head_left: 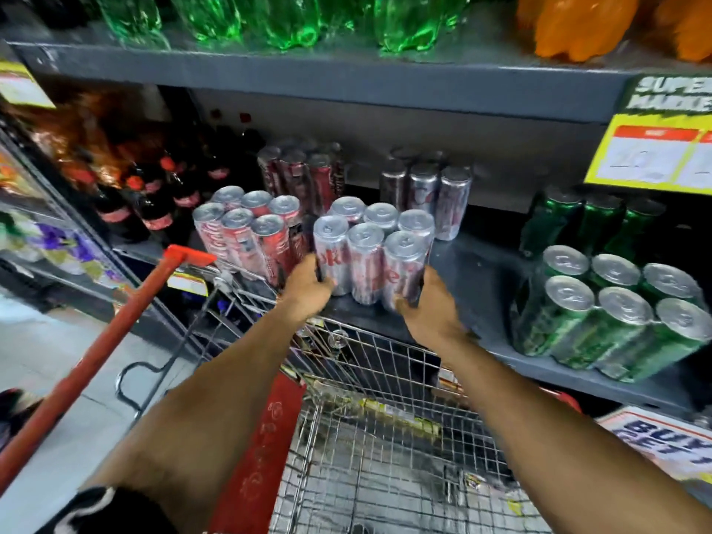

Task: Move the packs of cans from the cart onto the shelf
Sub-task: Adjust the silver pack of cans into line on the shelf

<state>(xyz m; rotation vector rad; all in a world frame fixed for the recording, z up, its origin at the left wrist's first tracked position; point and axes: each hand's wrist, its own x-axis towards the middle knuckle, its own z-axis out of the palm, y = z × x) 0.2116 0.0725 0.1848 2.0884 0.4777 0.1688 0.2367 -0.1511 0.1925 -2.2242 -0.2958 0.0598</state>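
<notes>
A silver six-pack of cans (371,250) stands at the front edge of the grey shelf (477,279). My left hand (306,289) grips its left side and my right hand (427,312) grips its lower right side. Just left of it sits a red pack of cans (246,233). Behind stand a dark red pack (298,175) and another silver pack (427,192). A green pack (612,314) lies further right on the same shelf. Below my arms is the wire cart (385,437), whose visible basket holds no packs.
Dark cola bottles (154,202) fill the shelf's left end. Green bottles (277,17) and orange bottles (585,25) stand on the shelf above. A yellow price sign (655,152) hangs at right. The cart's red handle (115,333) juts left over the tiled floor.
</notes>
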